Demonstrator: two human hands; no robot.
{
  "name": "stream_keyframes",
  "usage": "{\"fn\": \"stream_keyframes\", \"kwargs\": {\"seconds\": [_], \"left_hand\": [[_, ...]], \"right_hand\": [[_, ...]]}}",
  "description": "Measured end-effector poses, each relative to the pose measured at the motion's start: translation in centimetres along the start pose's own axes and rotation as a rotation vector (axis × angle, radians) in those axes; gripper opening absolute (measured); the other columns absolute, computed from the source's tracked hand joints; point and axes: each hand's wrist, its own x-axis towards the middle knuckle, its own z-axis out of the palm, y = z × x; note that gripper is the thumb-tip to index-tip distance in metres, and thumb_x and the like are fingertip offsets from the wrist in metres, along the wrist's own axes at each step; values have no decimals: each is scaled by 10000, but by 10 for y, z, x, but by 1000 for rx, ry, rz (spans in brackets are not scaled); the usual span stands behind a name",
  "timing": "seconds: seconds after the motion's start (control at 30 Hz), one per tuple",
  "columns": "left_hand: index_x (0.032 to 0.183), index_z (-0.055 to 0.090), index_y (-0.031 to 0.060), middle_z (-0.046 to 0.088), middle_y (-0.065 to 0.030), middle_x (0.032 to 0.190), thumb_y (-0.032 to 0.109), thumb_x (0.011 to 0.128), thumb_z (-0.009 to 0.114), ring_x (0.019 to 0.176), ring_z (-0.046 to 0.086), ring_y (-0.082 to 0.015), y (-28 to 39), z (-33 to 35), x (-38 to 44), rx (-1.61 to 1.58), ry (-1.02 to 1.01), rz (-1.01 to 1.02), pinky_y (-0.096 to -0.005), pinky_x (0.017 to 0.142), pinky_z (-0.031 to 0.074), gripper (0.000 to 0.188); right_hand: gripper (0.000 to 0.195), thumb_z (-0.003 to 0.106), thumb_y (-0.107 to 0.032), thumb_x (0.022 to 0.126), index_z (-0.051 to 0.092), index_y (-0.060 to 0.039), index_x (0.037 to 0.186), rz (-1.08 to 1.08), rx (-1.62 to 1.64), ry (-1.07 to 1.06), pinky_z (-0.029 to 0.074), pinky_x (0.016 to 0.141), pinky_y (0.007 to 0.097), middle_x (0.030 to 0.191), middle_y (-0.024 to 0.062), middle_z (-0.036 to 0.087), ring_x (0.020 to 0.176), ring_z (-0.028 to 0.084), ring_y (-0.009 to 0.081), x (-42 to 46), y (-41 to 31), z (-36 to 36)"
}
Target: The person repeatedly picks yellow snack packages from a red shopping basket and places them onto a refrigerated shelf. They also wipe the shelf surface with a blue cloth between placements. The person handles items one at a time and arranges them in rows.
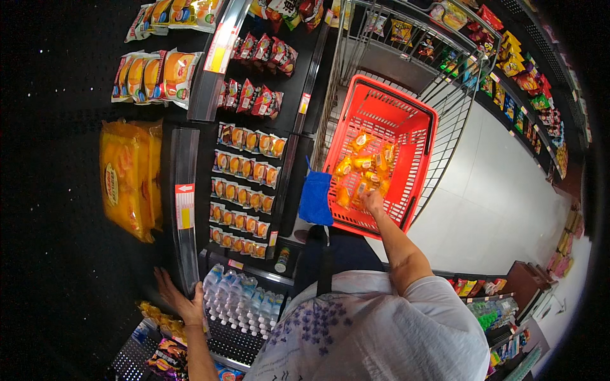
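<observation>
My right hand point(373, 201) reaches down into a red plastic shopping basket point(352, 102), among several small orange-wrapped snack packets point(364, 162). Its fingertips touch or nearly touch a packet near the basket's front end; whether they grip one is not clear. My left hand point(183, 300) rests at the lower end of a black shelf's front edge point(181, 152), fingers spread and thumb on the opposite side. Farther along that shelf lies a large orange bag of packaged bread point(131, 181). The basket sits on a wire shopping cart point(441, 157).
Rows of small wrapped cakes point(248, 166) and water bottles point(243, 295) stand on lower shelves to the left. A blue pouch point(316, 197) hangs by the basket's left rim. Beyond the cart runs a pale tiled floor point(486, 176), with snack shelves point(514, 105) on the far side.
</observation>
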Motion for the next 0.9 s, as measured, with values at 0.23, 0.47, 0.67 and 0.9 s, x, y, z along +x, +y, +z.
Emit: {"fn": "stream_keyframes", "kwargs": {"seconds": [0.23, 0.47, 0.67, 0.9], "left_hand": [[1589, 283, 62, 260, -224, 1639, 547, 835, 725, 1489, 279, -423, 6, -4, 5, -4, 8, 5, -564, 1196, 221, 1000], [1589, 287, 66, 264, -221, 1639, 520, 810, 750, 1494, 273, -423, 9, -6, 7, -26, 0, -21, -558, 1199, 222, 1013], [1584, 292, 55, 273, -227, 1633, 519, 802, 757, 1492, 276, -422, 9, -7, 8, -4, 24, 24, -551, 1201, 221, 1022], [1579, 297, 45, 278, -217, 1633, 503, 787, 773, 1492, 277, -413, 12, -7, 9, -18, 2, -17, -552, 1198, 222, 1031]], "right_hand": [[199, 769, -219, 834, 747, -56, 944, 63, -64, 27, 573, 706, 385, 853, 142, 753, 782, 731, 266, -36, -49, -52], [542, 690, -421, 907, 603, -115, 1346, -312, -34, -336, 537, 907, 436, 1202, 221, 693, 1089, 683, 348, -18, -50, -7], [723, 625, -623, 916, 526, -172, 1472, -210, -225, -610, 426, 1106, 453, 1400, 206, 599, 1325, 552, 359, -23, -88, 16], [417, 847, -278, 857, 593, -91, 1128, -84, 371, -446, 563, 621, 312, 944, 74, 719, 750, 678, 148, -7, -45, 25]]}}
